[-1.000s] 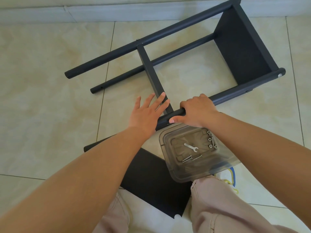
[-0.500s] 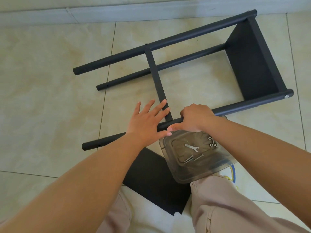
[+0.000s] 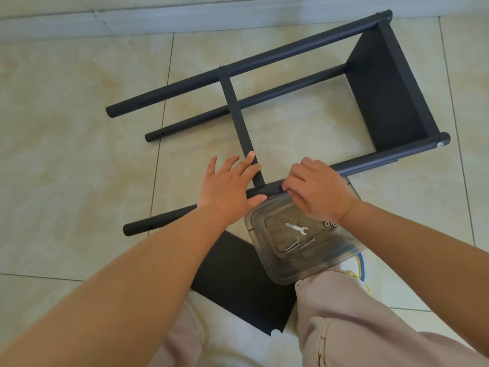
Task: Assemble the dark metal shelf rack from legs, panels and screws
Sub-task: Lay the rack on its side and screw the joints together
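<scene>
The dark metal rack lies on its side on the tile floor. Its far leg (image 3: 248, 64), a lower leg (image 3: 246, 102) and the near leg (image 3: 383, 157) all join the end panel (image 3: 383, 88) at the right. A middle panel (image 3: 238, 115), seen edge-on, spans from the far leg to the near leg. My left hand (image 3: 230, 186) lies flat with straight fingers across that panel's near end and the near leg. My right hand (image 3: 317, 192) curls its fingers on the near leg just right of that joint. What its fingertips touch is hidden.
A clear plastic lid (image 3: 344, 263) rests against my right knee, carrying a small wrench (image 3: 296, 228), screws (image 3: 297, 245) and small nuts (image 3: 329, 223). A loose dark panel (image 3: 238, 276) lies under my knees. A wall skirting (image 3: 185, 19) runs along the back.
My right hand has gone from a full wrap around the near leg to curled fingertips at the joint. My left hand stays flat. The rack sits lower in view.
</scene>
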